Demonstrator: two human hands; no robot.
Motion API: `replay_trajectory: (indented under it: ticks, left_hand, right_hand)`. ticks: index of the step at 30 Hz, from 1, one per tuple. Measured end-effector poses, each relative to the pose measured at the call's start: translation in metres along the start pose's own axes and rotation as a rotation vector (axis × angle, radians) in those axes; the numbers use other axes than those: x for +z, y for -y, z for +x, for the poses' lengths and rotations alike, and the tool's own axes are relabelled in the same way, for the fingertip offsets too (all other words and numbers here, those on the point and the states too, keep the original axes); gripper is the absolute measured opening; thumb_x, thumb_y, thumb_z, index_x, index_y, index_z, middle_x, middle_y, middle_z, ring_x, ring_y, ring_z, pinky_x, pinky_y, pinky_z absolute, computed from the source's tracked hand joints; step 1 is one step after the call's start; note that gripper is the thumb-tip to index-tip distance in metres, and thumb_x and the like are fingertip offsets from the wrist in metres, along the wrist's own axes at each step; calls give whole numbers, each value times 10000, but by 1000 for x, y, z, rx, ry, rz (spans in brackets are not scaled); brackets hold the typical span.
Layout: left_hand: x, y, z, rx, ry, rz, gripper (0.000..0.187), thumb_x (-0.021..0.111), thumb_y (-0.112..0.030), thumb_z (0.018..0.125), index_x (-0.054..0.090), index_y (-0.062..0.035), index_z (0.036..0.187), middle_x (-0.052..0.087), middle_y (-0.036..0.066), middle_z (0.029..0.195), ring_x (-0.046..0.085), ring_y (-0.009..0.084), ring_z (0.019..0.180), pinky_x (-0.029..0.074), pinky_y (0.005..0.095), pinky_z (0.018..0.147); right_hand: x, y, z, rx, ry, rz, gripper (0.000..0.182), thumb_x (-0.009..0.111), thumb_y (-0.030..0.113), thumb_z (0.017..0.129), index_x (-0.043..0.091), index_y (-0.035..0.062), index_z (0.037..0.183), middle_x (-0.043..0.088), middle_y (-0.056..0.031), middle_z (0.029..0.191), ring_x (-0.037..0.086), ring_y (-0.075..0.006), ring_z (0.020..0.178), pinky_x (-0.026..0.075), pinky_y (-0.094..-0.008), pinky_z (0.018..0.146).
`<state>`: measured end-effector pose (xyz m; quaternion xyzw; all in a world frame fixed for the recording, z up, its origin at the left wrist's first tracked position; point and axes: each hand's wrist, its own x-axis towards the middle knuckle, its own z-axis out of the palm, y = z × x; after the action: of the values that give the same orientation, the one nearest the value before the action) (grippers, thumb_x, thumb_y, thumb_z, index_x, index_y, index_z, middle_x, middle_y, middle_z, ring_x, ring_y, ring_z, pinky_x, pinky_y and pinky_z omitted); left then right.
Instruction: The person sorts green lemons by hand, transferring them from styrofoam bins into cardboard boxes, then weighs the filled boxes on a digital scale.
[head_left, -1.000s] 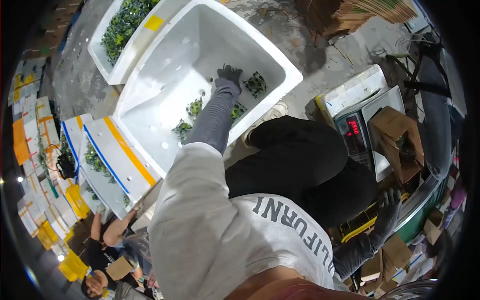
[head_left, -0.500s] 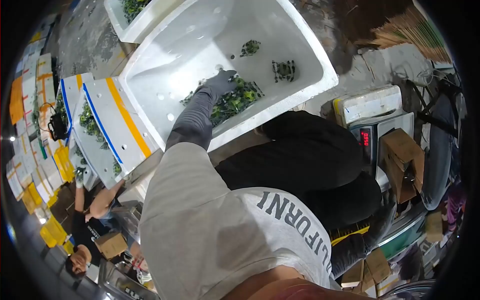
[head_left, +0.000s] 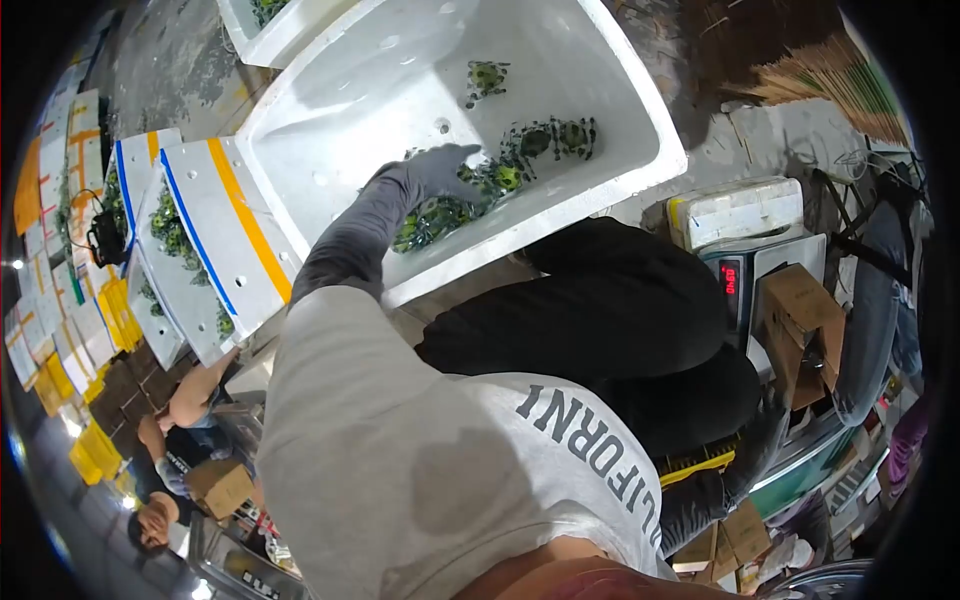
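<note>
My left hand, in a grey glove and long grey sleeve, reaches into a large white foam box. Its fingers are stretched out over a pile of small green-and-black mottled creatures with banded limbs; their exact kind is hard to make out. The hand hides part of this pile. From it, a string of them runs to a pair towards the right wall. A single one sits apart, higher up. Of my right arm, a dark grey sleeve shows at lower right; its hand is too dark to read.
Stacked white boxes with orange and blue stripes hold similar creatures at left. A scale display glows red at right, beside a cardboard box and a white foam block. Thin sticks lie upper right. Another person works lower left.
My left hand has moved slightly right in the box. The pile now stretches further right, and a string of creatures reaches the one by the right wall. The scale's digits differ.
</note>
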<state>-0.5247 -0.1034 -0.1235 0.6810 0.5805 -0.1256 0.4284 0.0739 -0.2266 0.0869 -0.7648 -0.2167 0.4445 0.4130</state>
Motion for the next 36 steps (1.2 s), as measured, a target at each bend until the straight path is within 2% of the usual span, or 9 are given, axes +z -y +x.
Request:
replay_trajectory:
  ticks: [7,11,16,19,22,23,25,30,36]
  left_hand:
    - [17,6,-12,-130,-204,296,838,760,-383,696,350,-214,1407,384,126,1423,432,329,1262,379,423,1033]
    - [11,73,0,-697,-1202,-263,731,610,-434,846,308,-68,1402,425,217,1349,408,382,1249,370,446,1022]
    - [15,55,-36,-26,-895,109,680,599,-447,833,408,-28,1333,460,210,1328,440,358,1229,364,407,1040]
    - [23,-2,-50,406,-126,293,509,601,-360,842,499,-133,1286,435,174,1384,410,308,1285,297,429,1096]
    - [32,15,-36,521,-144,728,506,598,-361,844,490,-171,1301,434,121,1395,389,266,1307,289,489,1090]
    - [23,16,-25,245,41,769,521,600,-339,842,464,-201,1326,414,76,1417,336,246,1347,274,547,1080]
    - [26,63,2,14,-263,767,515,600,-164,835,479,-240,1330,337,-26,1486,250,232,1396,236,540,1108]
    - [2,71,-18,-286,-991,490,669,649,-325,798,384,-130,1381,356,193,1387,359,378,1252,301,493,1020]
    - [28,19,-39,340,26,388,709,663,-393,775,401,-126,1378,384,149,1407,448,336,1216,363,437,1022]
  right_hand:
    - [9,-6,7,-87,84,15,522,447,324,990,396,-41,1359,463,-198,1359,496,-281,1212,376,-373,1034]
    - [9,1,4,-14,78,77,456,498,261,975,458,-19,1332,510,-179,1326,516,-254,1197,384,-354,1027]
    - [13,-13,9,-40,91,33,449,461,259,991,449,-42,1324,524,-163,1303,520,-232,1185,383,-346,1031]
    - [26,-11,0,-47,60,-69,433,467,249,989,464,-35,1315,537,-150,1288,526,-213,1173,387,-334,1024]
    - [24,-6,-1,-50,78,-17,424,467,239,988,469,-34,1313,545,-138,1280,530,-206,1167,388,-325,1019]
    - [22,-6,-1,-42,80,28,422,466,234,988,469,-35,1313,547,-135,1278,531,-205,1165,388,-322,1018]
    - [24,0,-5,-24,70,45,408,497,232,975,503,-25,1292,558,-121,1274,527,-189,1167,376,-312,1019]
    - [27,-6,-12,-37,95,0,419,472,236,982,487,-29,1307,535,-122,1300,507,-189,1188,367,-315,1023]
    - [30,-14,-8,-163,126,-278,432,418,250,999,464,-35,1320,500,-134,1331,488,-193,1202,369,-312,1022]
